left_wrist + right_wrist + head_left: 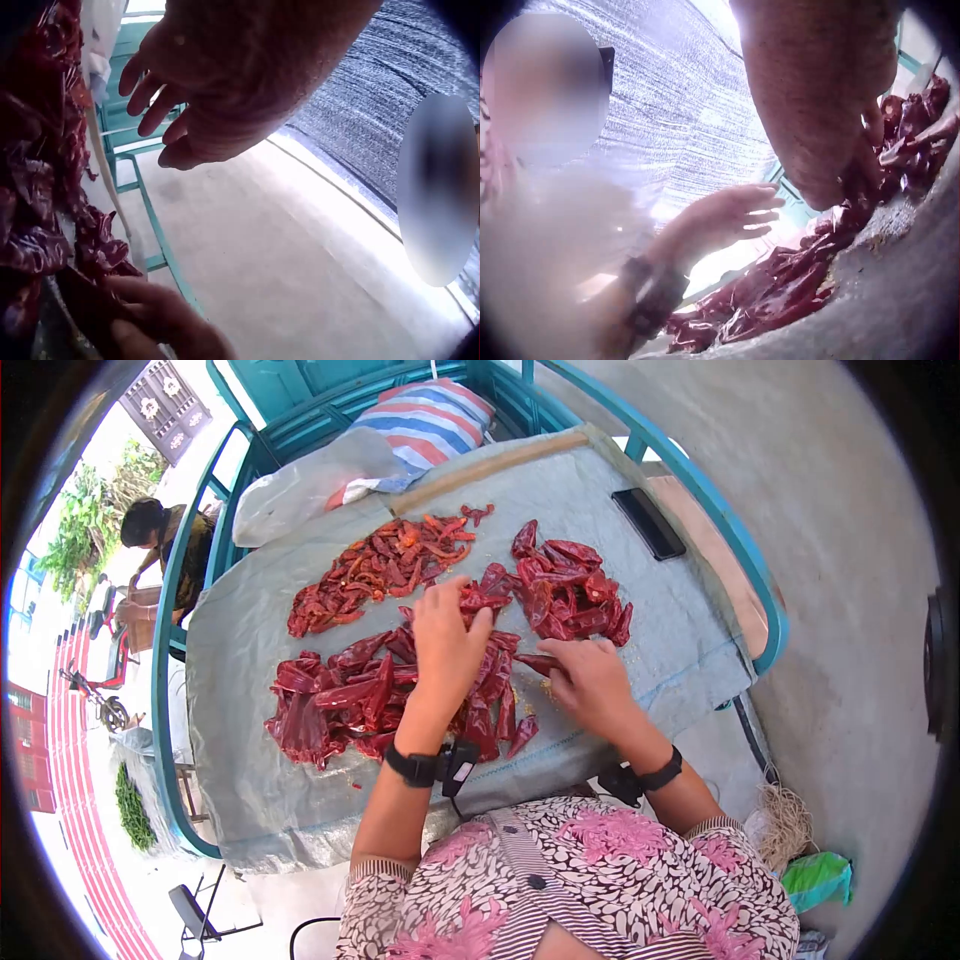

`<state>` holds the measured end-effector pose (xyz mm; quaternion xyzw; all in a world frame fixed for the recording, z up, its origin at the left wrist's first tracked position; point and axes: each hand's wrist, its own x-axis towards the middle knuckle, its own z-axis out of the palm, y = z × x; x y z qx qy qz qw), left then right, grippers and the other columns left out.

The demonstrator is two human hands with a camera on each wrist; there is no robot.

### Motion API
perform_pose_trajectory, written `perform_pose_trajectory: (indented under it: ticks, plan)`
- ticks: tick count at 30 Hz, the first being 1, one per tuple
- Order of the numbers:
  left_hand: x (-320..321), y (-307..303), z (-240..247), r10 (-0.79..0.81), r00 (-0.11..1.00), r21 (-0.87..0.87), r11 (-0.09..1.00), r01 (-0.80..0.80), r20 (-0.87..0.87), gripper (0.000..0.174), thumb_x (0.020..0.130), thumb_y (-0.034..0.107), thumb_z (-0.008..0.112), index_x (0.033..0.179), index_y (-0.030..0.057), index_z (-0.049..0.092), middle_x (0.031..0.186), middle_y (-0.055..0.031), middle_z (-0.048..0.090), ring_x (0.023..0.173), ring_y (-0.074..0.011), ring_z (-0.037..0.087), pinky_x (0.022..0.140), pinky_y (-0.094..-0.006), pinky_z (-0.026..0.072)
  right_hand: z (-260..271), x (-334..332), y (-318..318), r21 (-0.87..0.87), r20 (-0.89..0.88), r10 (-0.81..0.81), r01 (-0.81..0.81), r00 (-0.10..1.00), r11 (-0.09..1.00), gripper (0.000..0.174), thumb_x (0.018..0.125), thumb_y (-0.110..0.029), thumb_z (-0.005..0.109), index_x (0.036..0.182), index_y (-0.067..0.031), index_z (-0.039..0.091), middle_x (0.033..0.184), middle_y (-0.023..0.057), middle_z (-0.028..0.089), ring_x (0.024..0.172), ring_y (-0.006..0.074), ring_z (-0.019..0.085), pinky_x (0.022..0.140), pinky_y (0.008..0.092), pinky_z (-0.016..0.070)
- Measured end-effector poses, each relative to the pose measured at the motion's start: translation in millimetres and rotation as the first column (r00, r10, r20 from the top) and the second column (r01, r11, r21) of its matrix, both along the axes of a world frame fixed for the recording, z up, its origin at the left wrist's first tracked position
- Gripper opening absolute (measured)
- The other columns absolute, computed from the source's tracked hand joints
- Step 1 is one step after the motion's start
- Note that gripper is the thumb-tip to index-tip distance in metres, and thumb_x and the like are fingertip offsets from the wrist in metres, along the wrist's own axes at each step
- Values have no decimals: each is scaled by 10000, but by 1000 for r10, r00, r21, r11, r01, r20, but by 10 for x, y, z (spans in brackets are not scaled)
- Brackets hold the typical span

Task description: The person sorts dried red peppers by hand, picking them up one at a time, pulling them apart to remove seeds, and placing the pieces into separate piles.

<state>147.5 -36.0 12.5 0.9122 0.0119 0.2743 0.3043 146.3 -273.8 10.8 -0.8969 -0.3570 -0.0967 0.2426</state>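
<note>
Whole dried red chili peppers (335, 695) lie in a big heap on the grey sheet (235, 740), nearest the person. Over the right part of this heap is the left hand (447, 635); its fingers are loosely bent and hold nothing, as the left wrist view shows of the left hand (217, 90). The right hand (597, 685) pinches the end of one dried chili pepper (538, 662), whose tip points left toward the heap. This pepper (86, 307) looks dark in the left wrist view. The right hand (817, 112) hides its own fingertips in the right wrist view.
Split pepper pieces (390, 560) form a pile at the back left, and glossy peppers (570, 590) another at right. A phone (648, 523) lies near the teal cart rail (735, 525). Behind is a striped sack (425, 420). Another person (165, 540) is beyond the left rail.
</note>
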Motion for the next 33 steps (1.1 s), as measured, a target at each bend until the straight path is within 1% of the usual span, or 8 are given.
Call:
perform_pose_trajectory:
  ticks: [3, 6, 10, 13, 16, 22, 28, 33]
  plan:
    - [237, -93, -221, 28, 997, 103, 995, -20, -71, 687, 799, 290, 820, 1387, 49, 560, 1305, -156, 621, 1265, -372, 528, 1079, -542, 384, 97, -12, -30, 69, 55, -47, 43, 997, 997, 376, 846, -108, 721, 1219, -110, 671, 1119, 92, 678, 1000, 297, 645, 882, 441, 462]
    - [350, -164, -363, 133, 991, 331, 937, -115, -33, 728, 811, 353, 818, 1421, 83, 527, 1292, -159, 632, 1260, -367, 540, 1099, -533, 367, 74, -10, -31, 112, 80, -37, 28, 996, 993, 391, 850, -98, 728, 1236, -106, 664, 1145, 97, 680, 988, 312, 658, 885, 450, 477]
    - [420, -141, -422, 70, 984, 446, 895, 10, -162, 462, 811, 240, 766, 1243, 103, 675, 1166, -71, 686, 1152, -312, 577, 1026, -502, 377, -71, -76, 18, 112, -36, 8, -4, 999, 994, 376, 862, -87, 720, 1234, -112, 668, 1140, 93, 689, 982, 328, 672, 883, 466, 502]
    - [434, -110, -447, 36, 997, 406, 914, -3, -72, 180, 826, 127, 723, 1002, 95, 700, 1035, -63, 709, 1064, -299, 604, 979, -501, 393, -90, -106, 83, 114, -38, 48, -43, 998, 993, 378, 873, -64, 720, 1247, -102, 677, 1156, 114, 696, 1053, 347, 657, 901, 457, 509]
    - [386, -15, -460, -31, 997, 352, 935, 51, -64, 169, 812, 62, 696, 973, 114, 697, 965, -71, 711, 1016, -305, 612, 926, -479, 420, -65, -107, 152, 139, 21, 51, -54, 998, 989, 359, 878, -72, 699, 1233, -118, 673, 1103, 92, 710, 1015, 327, 681, 927, 483, 511]
    - [218, 313, -199, -292, 955, -9, 956, 292, -43, 305, 792, -6, 670, 1084, 67, 717, 962, -148, 731, 928, -396, 643, 853, -487, 507, 17, -2, 219, 63, 28, 91, -93, 995, 994, 302, 879, -80, 696, 1178, -124, 701, 1028, 82, 686, 989, 308, 649, 893, 435, 494]
    - [-354, 700, 854, -399, 879, -391, 876, 282, -261, 254, 945, 50, 720, 1193, 16, 681, 1021, -62, 710, 970, -105, 623, 862, -290, 514, 266, 481, 397, -66, 223, 140, -128, 965, 990, 323, 826, -68, 712, 1143, -130, 707, 1094, 75, 669, 1094, 289, 602, 947, 445, 455]
    - [-662, 991, 1619, -420, 802, -237, 907, 349, -424, 313, 967, 62, 703, 1277, 27, 669, 1072, -41, 690, 956, -119, 609, 855, -274, 503, 48, 1036, 829, -256, 338, 223, -139, 914, 957, 369, 820, -61, 701, 1178, -150, 698, 1138, 66, 675, 1167, 278, 600, 1042, 512, 405]
